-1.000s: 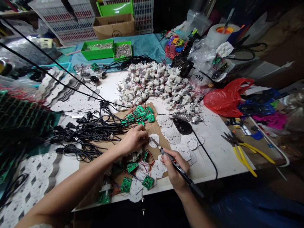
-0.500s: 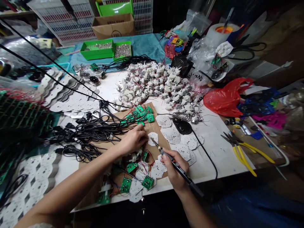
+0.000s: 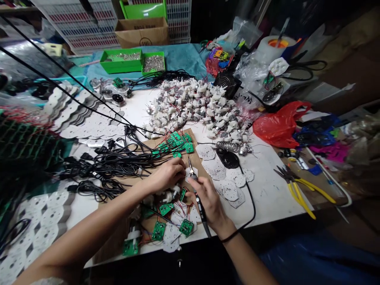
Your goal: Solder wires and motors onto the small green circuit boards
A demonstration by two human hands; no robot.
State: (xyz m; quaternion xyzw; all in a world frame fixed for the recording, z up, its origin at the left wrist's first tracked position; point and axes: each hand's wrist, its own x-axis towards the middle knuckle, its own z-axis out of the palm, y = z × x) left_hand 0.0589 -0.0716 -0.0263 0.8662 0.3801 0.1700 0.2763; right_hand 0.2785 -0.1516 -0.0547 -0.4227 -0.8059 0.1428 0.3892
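Observation:
My right hand (image 3: 210,200) is closed around a soldering iron (image 3: 202,211), its metal tip pointing up and away from me. Just left of it, my left hand (image 3: 170,173) has its fingers curled together at the edge of a small white perforated board (image 3: 187,174). What those fingers pinch is hidden. Below the hands lie green circuit boards (image 3: 186,227) with thin red wires, among white boards. Farther up the cardboard sheet (image 3: 194,152) sits a cluster of small green circuit boards (image 3: 175,140).
Black power cords (image 3: 109,160) lie to the left. Behind is a heap of small white motors (image 3: 190,103). A coil soldering-iron holder (image 3: 227,147) stands right of the cardboard, near loose white boards (image 3: 228,190). Yellow-handled pliers (image 3: 299,194) rest at the right edge.
My right hand has turned the soldering iron more upright and shifted left; its tip has moved up past the white board. My left hand has stayed nearly still.

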